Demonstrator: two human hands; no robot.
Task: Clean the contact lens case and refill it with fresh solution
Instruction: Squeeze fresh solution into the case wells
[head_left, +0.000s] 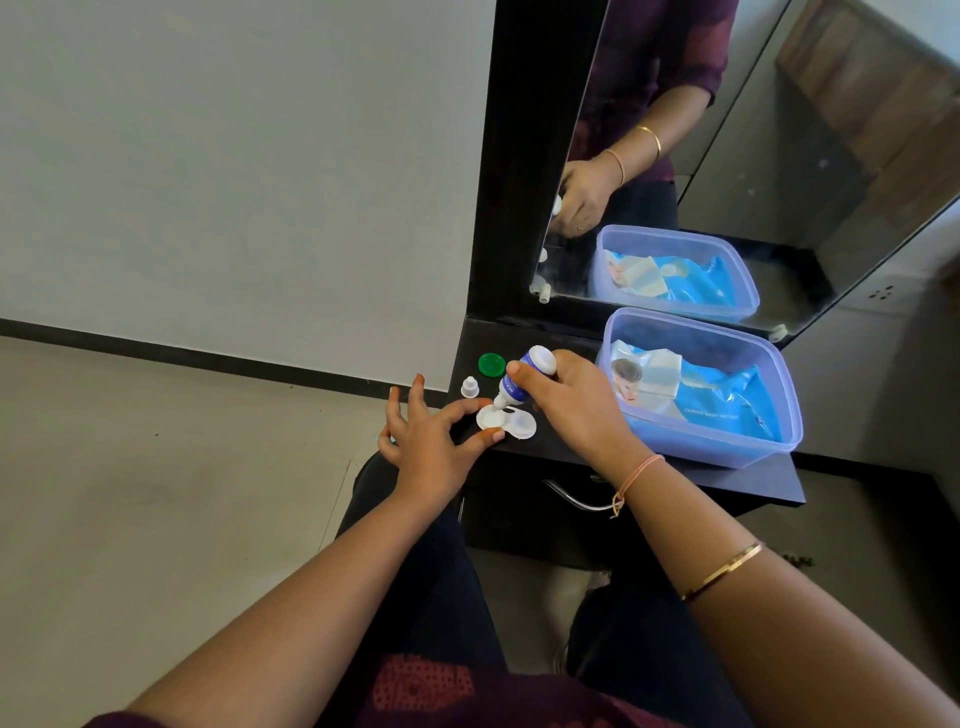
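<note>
**White plastic wells open: refill in hand**

Clenched round the solution bottle (519, 382) with the right hand (576, 410): thumb across the blue label, base up, nozzle tipped down. Straight beneath the nozzle, too close to tell touching from apart: the left well of the lens case (506, 423), flat on the black shelf (753, 483), both wells uncapped. Pinched at that same well by the left hand (431, 441), forefinger behind and thumb in front, other fingers splayed clear.

Judged as the filling step rather than the cleaning. Impossible to tell whether any liquid sits in the well yet.

Next, most likely: a gentle squeeze, stopping short of the rim, with the tip kept off the plastic. Then a short shift of the nozzle to the second well, just below the gripping thumb, with the left pinch holding the case steady. Capping after that.

Further out, just beyond the nozzle: a small white cap (469, 387), upright. Past that, a green lid (491, 364), probably one of the case's own; no second lid seen. On the far side of the gripping hand, close by the knuckles: a blue tub (779, 415) holding a wipes pack (727, 395).
</note>
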